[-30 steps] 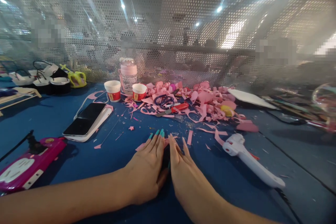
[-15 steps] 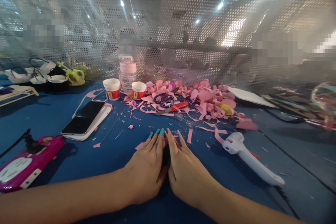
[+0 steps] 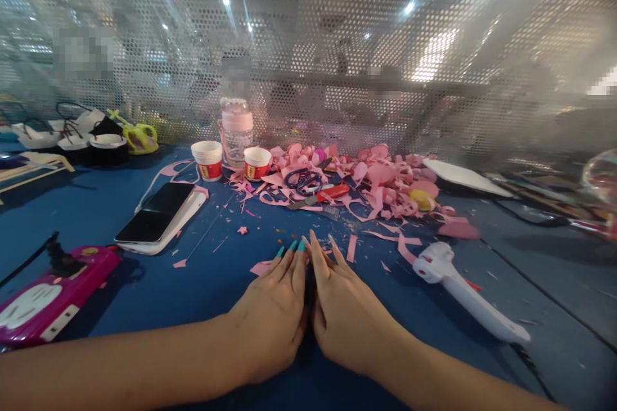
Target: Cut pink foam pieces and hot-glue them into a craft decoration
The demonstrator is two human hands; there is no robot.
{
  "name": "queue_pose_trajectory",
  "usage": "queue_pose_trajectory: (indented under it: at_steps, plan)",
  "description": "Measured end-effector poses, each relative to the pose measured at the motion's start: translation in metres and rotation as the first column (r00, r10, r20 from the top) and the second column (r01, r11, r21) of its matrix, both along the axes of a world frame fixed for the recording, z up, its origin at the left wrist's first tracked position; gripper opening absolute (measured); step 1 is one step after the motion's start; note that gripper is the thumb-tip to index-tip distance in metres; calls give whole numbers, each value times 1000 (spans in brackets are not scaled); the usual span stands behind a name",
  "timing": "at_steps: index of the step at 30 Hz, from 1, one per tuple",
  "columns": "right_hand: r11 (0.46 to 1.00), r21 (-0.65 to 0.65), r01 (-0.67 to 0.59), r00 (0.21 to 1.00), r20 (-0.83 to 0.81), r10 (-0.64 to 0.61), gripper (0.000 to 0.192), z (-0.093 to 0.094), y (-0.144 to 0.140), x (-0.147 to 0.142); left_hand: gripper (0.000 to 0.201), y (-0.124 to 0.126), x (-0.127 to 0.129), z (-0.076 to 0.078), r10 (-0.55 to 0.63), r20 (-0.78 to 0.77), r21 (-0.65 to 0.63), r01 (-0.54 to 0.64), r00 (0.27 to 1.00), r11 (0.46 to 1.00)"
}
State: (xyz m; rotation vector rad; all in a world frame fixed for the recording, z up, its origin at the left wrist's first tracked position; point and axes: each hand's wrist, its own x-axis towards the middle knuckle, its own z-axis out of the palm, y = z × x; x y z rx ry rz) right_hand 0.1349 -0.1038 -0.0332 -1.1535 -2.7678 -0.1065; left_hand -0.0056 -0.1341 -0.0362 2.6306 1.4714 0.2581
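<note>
My left hand (image 3: 273, 308) rests low over the blue table, fingers stretched forward, with blue-green nails. Beside it, my right hand (image 3: 354, 314) leans inward with straight fingers, and the two hands nearly meet along their inner sides. The narrow gap between them is dark, and whatever lies under the palms is hidden. A scrap of pink paper (image 3: 261, 268) lies by the left fingers. Just beyond the right fingertips is a pink strip (image 3: 351, 248). A small pink star (image 3: 242, 230) lies ahead of the left hand.
Pink cuttings (image 3: 385, 176) are heaped at the back, with a red-handled knife (image 3: 332, 192) and dark-handled scissors (image 3: 301, 181). Paper cups (image 3: 207, 160), a bottle (image 3: 237, 135) and a phone (image 3: 157, 213) stand or lie left. A magenta power strip (image 3: 91, 276) and white glue gun (image 3: 470, 298) flank my arms.
The view has shifted slightly. Both hands stay side by side with fingers extended, and the dark gap between them looks a little different. The things on the table have not moved.
</note>
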Motion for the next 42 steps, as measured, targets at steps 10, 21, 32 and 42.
queue_pose_trajectory:
  at_steps: [10, 21, 32, 42]
  plan:
    - [999, 51, -15, 998, 61, 12, 65, 1, -2, 0, 61, -10, 5, -7, -12, -4, 57, 12, 1000, 998]
    - [992, 122, 5, 1000, 16, -7, 66, -1, 1, 1, 67, -11, 1, -15, 127, 108, 23, -131, 986, 991]
    - [986, 167, 6, 1000, 15, -8, 64, -4, -5, 0, 64, -10, 4, -8, 73, -1, -18, -73, 997, 997]
    - [999, -20, -44, 994, 99, 46, 73, -3, -1, -1, 80, -14, 9, 1, 45, -118, -85, -55, 992, 995]
